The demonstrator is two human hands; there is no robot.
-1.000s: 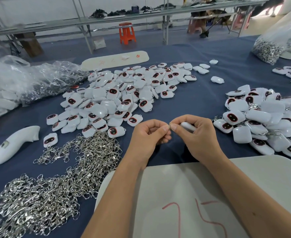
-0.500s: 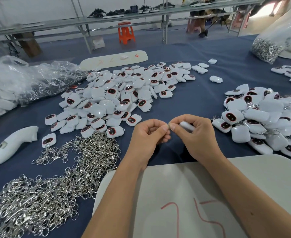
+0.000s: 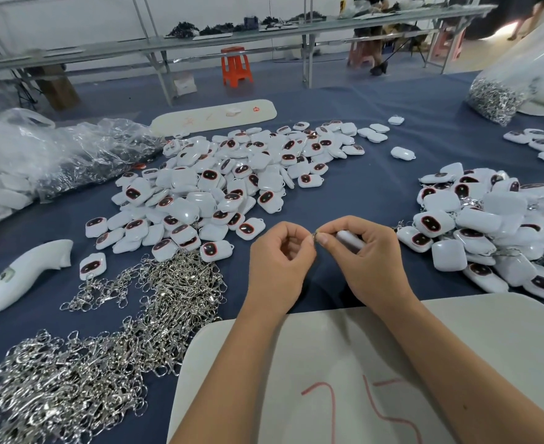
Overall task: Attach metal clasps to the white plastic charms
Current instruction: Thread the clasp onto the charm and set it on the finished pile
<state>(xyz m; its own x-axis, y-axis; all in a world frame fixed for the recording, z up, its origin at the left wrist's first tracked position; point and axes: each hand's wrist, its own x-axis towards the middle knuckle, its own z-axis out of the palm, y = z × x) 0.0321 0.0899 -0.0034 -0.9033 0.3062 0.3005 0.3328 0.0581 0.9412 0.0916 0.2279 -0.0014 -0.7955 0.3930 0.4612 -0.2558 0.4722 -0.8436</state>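
Nearest, a white board (image 3: 344, 363) marked in red is lying on the blue surface (image 3: 360, 193). Above its far edge, the left hand (image 3: 280, 267) is pinching a small metal clasp (image 3: 315, 234), fingers curled; the right hand (image 3: 370, 261) is gripping a white charm (image 3: 349, 240), fingertips meeting the clasp. Loose clasps (image 3: 104, 341) are lying left; charm piles are sitting beyond, left (image 3: 219, 187) and right (image 3: 488, 229).

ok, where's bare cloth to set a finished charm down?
Bare cloth runs between the middle charm pile and the right pile, reaching the hands. Crowded near left: clasp heap. Far left: plastic bags.
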